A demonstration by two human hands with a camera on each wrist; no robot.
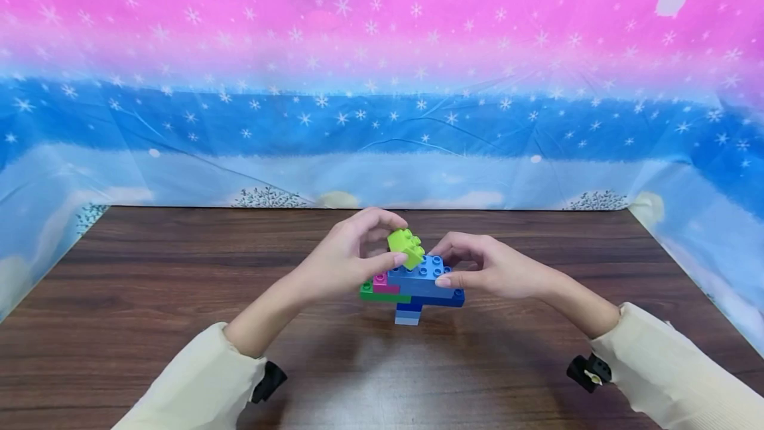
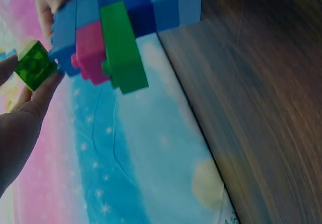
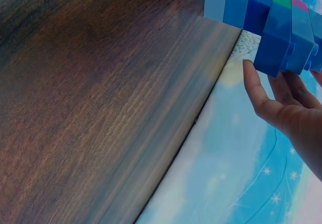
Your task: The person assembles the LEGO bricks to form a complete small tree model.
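In the head view my left hand (image 1: pixel 349 251) pinches a lime green toy building brick (image 1: pixel 405 248) between thumb and fingers, tilted at the top of a brick structure. That structure has a blue brick (image 1: pixel 426 284) on top, a pink brick (image 1: pixel 386 284) at its left, and a green brick (image 1: pixel 384 296) and a dark blue brick (image 1: pixel 438 300) below. A narrow column of blue bricks (image 1: pixel 408 314) carries it on the table. My right hand (image 1: pixel 498 264) holds the structure's right end, thumb at the front of the blue brick and other fingers behind, partly hidden.
The dark wooden table (image 1: pixel 179 284) spreads around the structure. Behind it and along both sides hangs a pink and blue cloth (image 1: pixel 382 118) with snowflakes. Each cream sleeve has a black wrist device (image 1: pixel 268 381) at its cuff.
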